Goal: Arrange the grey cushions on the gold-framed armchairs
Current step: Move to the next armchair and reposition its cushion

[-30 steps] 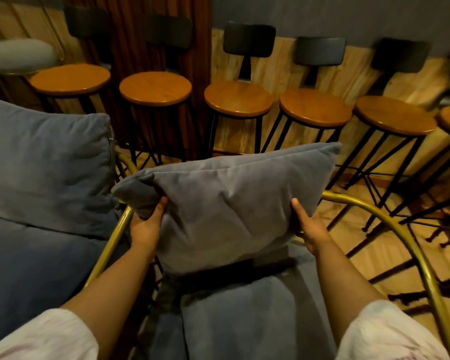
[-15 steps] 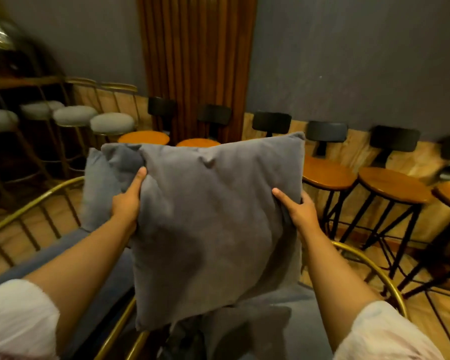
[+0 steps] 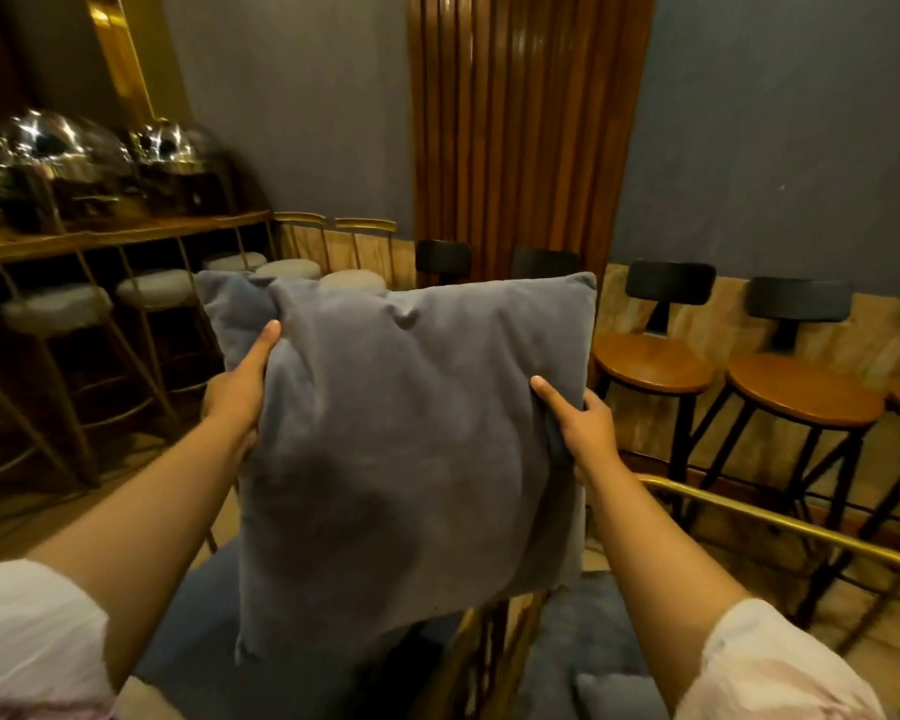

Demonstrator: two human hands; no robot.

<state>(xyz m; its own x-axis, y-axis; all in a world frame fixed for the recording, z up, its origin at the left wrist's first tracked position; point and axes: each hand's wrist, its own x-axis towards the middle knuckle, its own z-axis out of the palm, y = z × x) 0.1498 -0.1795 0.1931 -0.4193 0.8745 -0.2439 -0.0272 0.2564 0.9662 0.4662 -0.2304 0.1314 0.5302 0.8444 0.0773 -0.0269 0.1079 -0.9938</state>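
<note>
Grey cushion (image 3: pixel 411 454) lifted higher, both hands gripping its sides, fingers hidden behind, armchairs mostly covered

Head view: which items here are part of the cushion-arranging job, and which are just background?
Part of the job:
- grey cushion, held upright by the left hand and right hand
- gold armchair frame
- blue-grey seat pad

Background:
- wooden bar stools
- grey padded stools
- shiny domed dishes on the counter
</note>
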